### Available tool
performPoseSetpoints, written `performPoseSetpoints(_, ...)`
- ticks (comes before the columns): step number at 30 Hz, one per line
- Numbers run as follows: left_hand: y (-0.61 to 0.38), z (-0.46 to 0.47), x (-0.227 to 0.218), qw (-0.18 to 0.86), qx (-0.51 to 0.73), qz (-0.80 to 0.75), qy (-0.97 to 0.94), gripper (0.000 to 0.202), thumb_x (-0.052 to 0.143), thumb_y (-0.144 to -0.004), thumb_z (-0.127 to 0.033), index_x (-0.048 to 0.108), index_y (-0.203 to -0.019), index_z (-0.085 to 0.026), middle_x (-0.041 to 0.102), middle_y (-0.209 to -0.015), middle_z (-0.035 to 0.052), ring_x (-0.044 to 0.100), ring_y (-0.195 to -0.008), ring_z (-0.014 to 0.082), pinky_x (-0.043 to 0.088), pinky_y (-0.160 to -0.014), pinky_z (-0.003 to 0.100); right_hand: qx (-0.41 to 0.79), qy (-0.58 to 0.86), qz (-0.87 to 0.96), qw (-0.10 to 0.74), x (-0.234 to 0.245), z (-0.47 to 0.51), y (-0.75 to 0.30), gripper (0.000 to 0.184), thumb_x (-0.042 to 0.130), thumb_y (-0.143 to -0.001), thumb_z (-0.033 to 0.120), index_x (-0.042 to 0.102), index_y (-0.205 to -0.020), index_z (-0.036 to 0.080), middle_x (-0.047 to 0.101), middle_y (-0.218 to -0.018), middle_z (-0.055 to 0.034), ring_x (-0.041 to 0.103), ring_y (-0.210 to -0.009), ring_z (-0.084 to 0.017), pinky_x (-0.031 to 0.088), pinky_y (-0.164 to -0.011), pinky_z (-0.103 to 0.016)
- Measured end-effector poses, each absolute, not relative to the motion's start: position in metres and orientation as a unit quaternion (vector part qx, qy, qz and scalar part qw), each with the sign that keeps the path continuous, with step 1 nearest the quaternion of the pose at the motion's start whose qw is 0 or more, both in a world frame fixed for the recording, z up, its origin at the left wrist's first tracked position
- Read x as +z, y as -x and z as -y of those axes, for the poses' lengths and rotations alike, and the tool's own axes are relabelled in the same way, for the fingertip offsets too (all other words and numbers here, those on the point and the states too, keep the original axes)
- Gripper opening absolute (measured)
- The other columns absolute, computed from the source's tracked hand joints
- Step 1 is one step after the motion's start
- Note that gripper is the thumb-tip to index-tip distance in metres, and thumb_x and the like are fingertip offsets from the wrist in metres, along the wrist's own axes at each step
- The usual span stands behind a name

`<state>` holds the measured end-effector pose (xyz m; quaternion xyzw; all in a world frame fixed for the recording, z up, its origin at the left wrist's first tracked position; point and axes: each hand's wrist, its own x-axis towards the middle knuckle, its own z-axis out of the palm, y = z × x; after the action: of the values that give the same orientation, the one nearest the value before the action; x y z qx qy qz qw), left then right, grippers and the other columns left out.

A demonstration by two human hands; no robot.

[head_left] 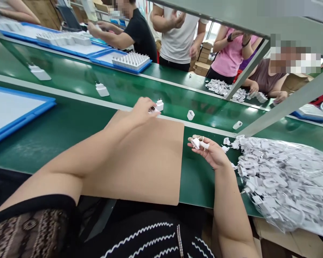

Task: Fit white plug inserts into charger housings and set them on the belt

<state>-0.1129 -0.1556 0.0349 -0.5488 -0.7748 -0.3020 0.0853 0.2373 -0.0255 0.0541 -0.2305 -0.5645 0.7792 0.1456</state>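
Note:
My left hand (pixel 144 110) reaches over the far edge of a brown cardboard sheet (pixel 148 161) to the green conveyor belt (pixel 118 104). Its fingers close around a white charger housing (pixel 155 112), partly hidden by them. Just beyond stands a white charger (pixel 159 104) with two pins pointing up. My right hand (pixel 211 152) is palm up at the cardboard's right side, its fingers curled around small white plug pieces (pixel 196 143). Close to its right lie loose white plug pieces (pixel 226 141) and a large clear plastic bag (pixel 288 179) full of them.
More white chargers (pixel 101 89) and housings (pixel 191 114) sit spaced along the belt. A blue-rimmed tray (pixel 21 95) lies at left. Slanted metal posts (pixel 285 100) rise at right. Across the belt, several people work near blue trays (pixel 131 64) and a pile of white parts (pixel 219 87).

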Motion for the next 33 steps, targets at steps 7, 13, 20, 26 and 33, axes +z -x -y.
performPoseSetpoints(7,-0.028,0.190,0.005,-0.025,-0.278,0.701,0.656,0.046,0.069,-0.089,-0.059,0.064,-0.072,-0.017,0.060,-0.080,0.0070,0.057,-0.081,0.0216,0.045,-0.072,0.033,0.777,0.237,0.565,0.142,0.041,0.033,-0.226,0.043,0.093,-0.068,0.047,0.078,-0.101,0.023,0.078,-0.109,-0.0054,0.077,-0.098,-0.024,0.062,-0.096,-0.040)
performPoseSetpoints(13,-0.048,0.189,-0.015,-0.178,-0.407,0.669,0.596,0.044,0.087,-0.074,-0.052,0.070,-0.097,-0.018,0.065,-0.099,0.0052,0.063,-0.086,0.0195,0.049,-0.074,0.030,0.647,0.275,0.670,0.237,0.029,0.047,-0.214,0.043,0.094,-0.065,0.040,0.076,-0.099,0.023,0.076,-0.090,-0.0021,0.068,-0.078,-0.017,0.060,-0.079,-0.035)
performPoseSetpoints(20,-0.036,0.193,-0.014,-0.310,-0.457,0.614,0.563,0.029,0.083,-0.077,-0.035,0.074,-0.099,-0.018,0.061,-0.080,-0.0007,0.056,-0.069,0.0133,0.045,-0.066,0.027,0.600,0.197,0.739,0.233,0.029,0.062,-0.209,0.023,0.082,-0.078,0.038,0.071,-0.093,0.025,0.072,-0.094,-0.0031,0.069,-0.085,-0.019,0.060,-0.078,-0.036)
performPoseSetpoints(26,-0.036,0.187,-0.017,-0.334,-0.472,0.616,0.535,0.041,0.090,-0.069,-0.040,0.074,-0.100,-0.018,0.059,-0.075,-0.0023,0.054,-0.068,0.0135,0.042,-0.064,0.026,0.440,0.181,0.842,0.253,0.033,0.073,-0.215,0.037,0.072,-0.088,0.023,0.065,-0.124,0.027,0.071,-0.124,-0.0077,0.070,-0.103,-0.022,0.059,-0.090,-0.038)
performPoseSetpoints(33,-0.033,0.188,-0.016,-0.317,-0.467,0.620,0.545,0.034,0.087,-0.071,-0.044,0.069,-0.082,-0.018,0.059,-0.076,-0.0014,0.055,-0.069,0.0138,0.040,-0.063,0.026,0.315,0.137,0.923,0.175,0.040,0.079,-0.212,0.037,0.065,-0.089,0.020,0.069,-0.125,0.028,0.075,-0.117,-0.0067,0.069,-0.106,-0.025,0.057,-0.097,-0.043)
